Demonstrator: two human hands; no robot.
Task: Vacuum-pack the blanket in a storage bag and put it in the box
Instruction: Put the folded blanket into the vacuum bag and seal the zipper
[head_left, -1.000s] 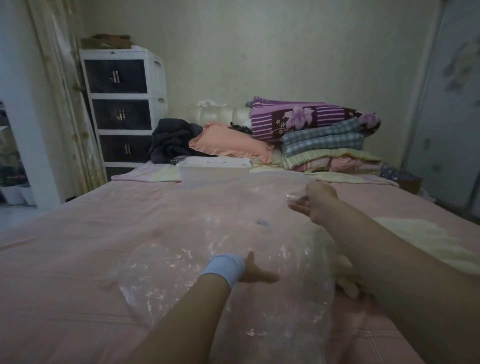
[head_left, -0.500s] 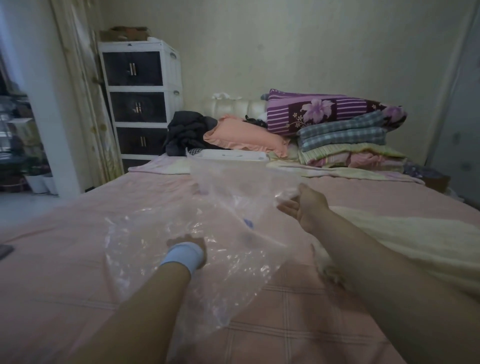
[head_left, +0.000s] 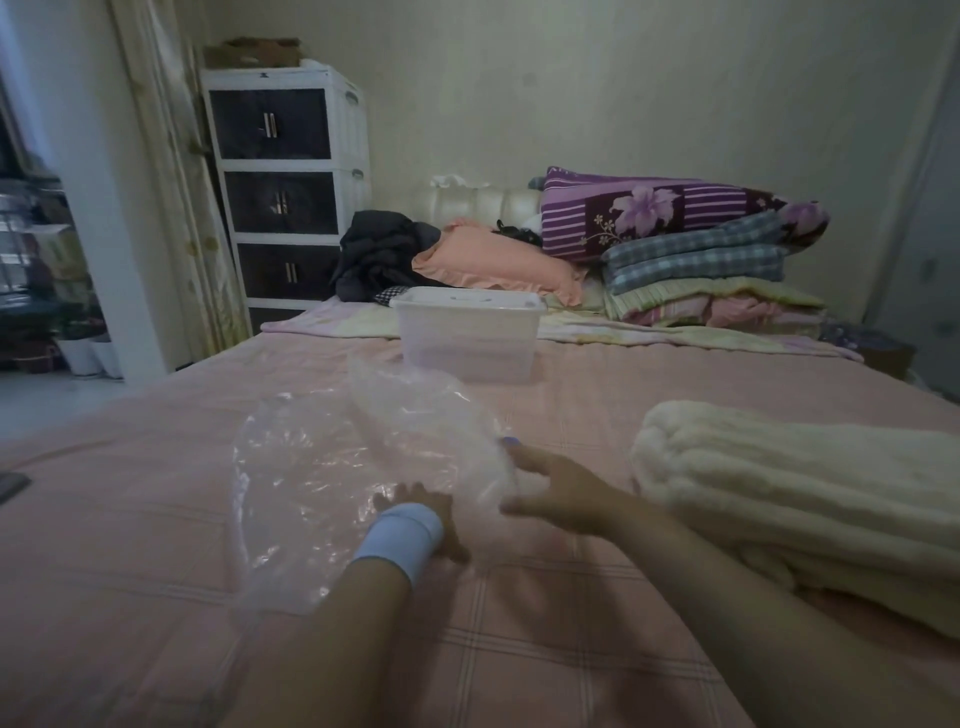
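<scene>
A clear plastic storage bag (head_left: 332, 467) lies crumpled on the pink bed in front of me. My left hand (head_left: 421, 506), with a light blue wristband, is partly under the bag's near edge, so its fingers are mostly hidden. My right hand (head_left: 553, 493) holds the bag's right edge between thumb and fingers. A folded cream fluffy blanket (head_left: 800, 499) lies on the bed to the right, apart from the bag. A translucent plastic box (head_left: 465, 332) with its lid on stands further back at the middle of the bed.
Stacked quilts (head_left: 696, 249), a peach pillow (head_left: 493, 262) and dark clothes (head_left: 379, 254) fill the head of the bed. A white drawer cabinet (head_left: 285, 182) stands at the back left. A dark flat object (head_left: 10, 486) lies at the bed's left edge.
Both hands have brought the bag down from the air onto the bed and nearer to me. The box behind it is now uncovered.
</scene>
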